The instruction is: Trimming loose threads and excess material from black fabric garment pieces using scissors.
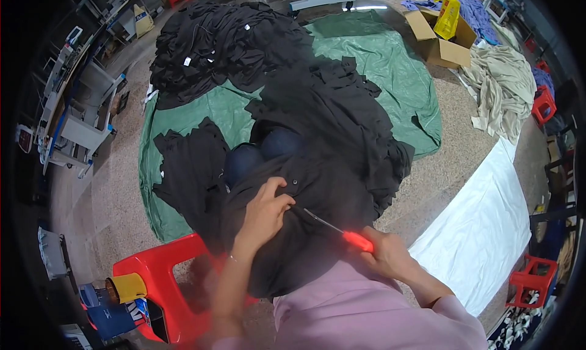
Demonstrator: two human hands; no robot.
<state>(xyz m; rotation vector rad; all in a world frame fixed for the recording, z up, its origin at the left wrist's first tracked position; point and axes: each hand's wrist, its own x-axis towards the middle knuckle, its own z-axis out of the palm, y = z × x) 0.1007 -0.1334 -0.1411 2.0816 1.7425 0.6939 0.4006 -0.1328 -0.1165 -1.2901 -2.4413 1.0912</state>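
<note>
Black fabric, apparently a garment [274, 258], lies draped across my lap. My left hand [264, 212] is closed, thumb and forefinger pinching a bit of the cloth. My right hand [389, 252] grips the red handle of a tool with a slim metal shaft [331, 225]. The shaft points up and left toward the left fingertips, with its tip at or in the cloth there; its exact kind is not clear. A small round button-like spot [295, 182] shows on the fabric just beyond those fingers. Dark blue knees or rounded shapes [281, 142] stick out past the garment.
Black garments are heaped [226, 51] on a green sheet [421, 99] ahead. At my left stands a red stool [155, 264] bearing a yellow roll [127, 287]. A white sheet [476, 228], beige cloth [503, 84] and a cardboard box [448, 52] are to the right.
</note>
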